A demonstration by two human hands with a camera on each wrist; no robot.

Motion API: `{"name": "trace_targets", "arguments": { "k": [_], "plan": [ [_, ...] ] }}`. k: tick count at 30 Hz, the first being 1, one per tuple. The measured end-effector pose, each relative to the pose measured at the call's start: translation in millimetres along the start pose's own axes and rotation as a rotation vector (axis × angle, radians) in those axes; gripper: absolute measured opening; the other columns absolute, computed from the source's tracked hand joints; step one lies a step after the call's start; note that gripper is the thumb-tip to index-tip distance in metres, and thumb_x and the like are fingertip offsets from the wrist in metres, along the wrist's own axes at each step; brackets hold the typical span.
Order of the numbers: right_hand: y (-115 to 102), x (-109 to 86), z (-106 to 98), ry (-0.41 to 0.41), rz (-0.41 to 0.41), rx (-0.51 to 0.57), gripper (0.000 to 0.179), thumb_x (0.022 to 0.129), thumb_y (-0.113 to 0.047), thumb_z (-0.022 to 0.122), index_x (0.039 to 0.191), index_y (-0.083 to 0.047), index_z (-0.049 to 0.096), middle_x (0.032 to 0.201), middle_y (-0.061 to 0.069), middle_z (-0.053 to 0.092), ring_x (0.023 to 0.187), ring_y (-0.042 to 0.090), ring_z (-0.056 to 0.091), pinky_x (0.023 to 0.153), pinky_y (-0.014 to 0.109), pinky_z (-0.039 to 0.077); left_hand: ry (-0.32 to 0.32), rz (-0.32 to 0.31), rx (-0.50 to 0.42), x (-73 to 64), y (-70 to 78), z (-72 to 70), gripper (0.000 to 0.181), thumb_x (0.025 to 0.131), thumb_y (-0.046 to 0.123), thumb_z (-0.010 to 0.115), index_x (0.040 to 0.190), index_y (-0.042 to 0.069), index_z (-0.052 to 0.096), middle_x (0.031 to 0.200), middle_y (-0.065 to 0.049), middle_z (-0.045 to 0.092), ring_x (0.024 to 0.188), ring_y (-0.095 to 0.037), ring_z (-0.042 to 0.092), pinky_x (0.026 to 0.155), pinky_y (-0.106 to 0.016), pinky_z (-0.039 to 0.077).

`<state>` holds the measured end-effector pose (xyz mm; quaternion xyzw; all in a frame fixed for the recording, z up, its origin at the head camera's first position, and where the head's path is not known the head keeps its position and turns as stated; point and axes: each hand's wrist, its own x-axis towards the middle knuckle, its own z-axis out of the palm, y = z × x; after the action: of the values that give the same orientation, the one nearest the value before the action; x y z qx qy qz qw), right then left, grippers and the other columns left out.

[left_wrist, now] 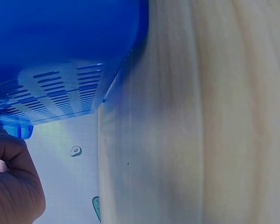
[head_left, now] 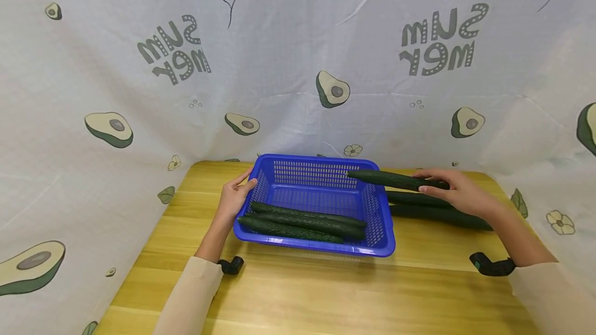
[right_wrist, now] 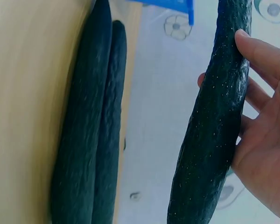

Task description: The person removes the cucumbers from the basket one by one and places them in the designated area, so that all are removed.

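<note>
A blue plastic basket (head_left: 321,251) with slotted walls stands on the table, and several dark green cucumbers (head_left: 302,221) lie along its near side. My left hand (head_left: 235,198) grips the basket's left rim, thumb over the top. In the left wrist view the left hand (left_wrist: 14,182) is at the edge below the basket wall (left_wrist: 51,88). My right hand (head_left: 458,190) holds a cucumber (head_left: 391,178) between thumb and fingers, raised, its far tip over the basket's right rim. The right wrist view shows this cucumber (right_wrist: 210,126) pinched in the right hand (right_wrist: 266,116).
Two more cucumbers (head_left: 437,215) lie side by side on the wooden table (head_left: 326,293), right of the basket and under the right hand. A white cloth (head_left: 288,66) printed with avocados hangs behind the table and at its sides. Each wrist wears a black camera mount (head_left: 491,265).
</note>
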<state>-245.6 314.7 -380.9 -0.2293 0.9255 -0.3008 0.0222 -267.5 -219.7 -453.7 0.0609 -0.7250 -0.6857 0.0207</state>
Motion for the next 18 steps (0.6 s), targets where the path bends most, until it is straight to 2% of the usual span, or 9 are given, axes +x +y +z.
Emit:
{"name": "trace_targets", "arguments": {
  "k": [3, 5, 8, 10, 12, 18],
  "plan": [
    [7, -8.7, -5, 0.005, 0.01, -0.015, 0.042, 0.106, -0.019, 0.06, 0.143, -0.002, 0.058, 0.146, 0.03, 0.053, 0.128, 0.053, 0.05, 0.096, 0.076, 0.044, -0.003, -0.001, 0.001, -0.2, 0.9, 0.4, 0.05, 0.1, 0.03, 0.069, 0.149, 0.026, 0.058, 0.114, -0.027, 0.074, 0.094, -0.041, 0.076, 0.065, -0.033, 0.064],
    [13, -14.4, -7, 0.027, 0.006, -0.05, 0.04, 0.104, -0.018, 0.062, 0.141, -0.003, 0.06, 0.143, 0.025, 0.058, 0.124, 0.048, 0.054, 0.096, 0.061, 0.052, -0.002, 0.0, 0.002, -0.4, 1.0, 0.3, 0.049, 0.1, 0.029, 0.069, 0.148, 0.027, 0.058, 0.114, -0.028, 0.074, 0.094, -0.042, 0.076, 0.065, -0.033, 0.064],
    [26, -23.7, -9, 0.078, -0.014, -0.077, 0.037, 0.101, -0.015, 0.066, 0.137, -0.006, 0.064, 0.136, -0.008, 0.062, 0.118, 0.009, 0.061, 0.088, 0.034, 0.057, -0.008, 0.001, 0.004, -1.2, 1.4, 0.3, 0.05, 0.101, 0.029, 0.069, 0.149, 0.026, 0.058, 0.115, -0.029, 0.073, 0.094, -0.043, 0.076, 0.064, -0.033, 0.064],
    [35, -30.1, -11, 0.103, -0.021, -0.082, 0.036, 0.1, -0.013, 0.068, 0.136, -0.008, 0.066, 0.13, -0.025, 0.055, 0.11, -0.014, 0.052, 0.077, 0.019, 0.053, -0.011, 0.0, 0.004, -1.4, 1.7, 0.0, 0.051, 0.101, 0.028, 0.068, 0.15, 0.025, 0.056, 0.116, -0.029, 0.073, 0.094, -0.042, 0.076, 0.065, -0.032, 0.064],
    [43, -35.9, -12, 0.112, -0.031, -0.075, 0.036, 0.099, -0.01, 0.069, 0.135, -0.007, 0.066, 0.126, -0.037, 0.047, 0.108, -0.026, 0.039, 0.076, 0.018, 0.053, -0.012, -0.005, 0.001, -1.7, 2.0, -0.4, 0.052, 0.101, 0.028, 0.068, 0.151, 0.023, 0.055, 0.116, -0.03, 0.072, 0.096, -0.043, 0.075, 0.065, -0.032, 0.064],
    [60, -53.6, -15, 0.08, 0.0, -0.115, 0.037, 0.098, -0.012, 0.07, 0.134, -0.003, 0.065, 0.127, -0.033, 0.047, 0.107, -0.025, 0.04, 0.076, 0.018, 0.05, -0.006, -0.011, 0.0, -0.9, 1.3, -0.2, 0.052, 0.101, 0.029, 0.069, 0.151, 0.022, 0.056, 0.118, -0.029, 0.072, 0.098, -0.045, 0.074, 0.065, -0.031, 0.064]
  ]
}}
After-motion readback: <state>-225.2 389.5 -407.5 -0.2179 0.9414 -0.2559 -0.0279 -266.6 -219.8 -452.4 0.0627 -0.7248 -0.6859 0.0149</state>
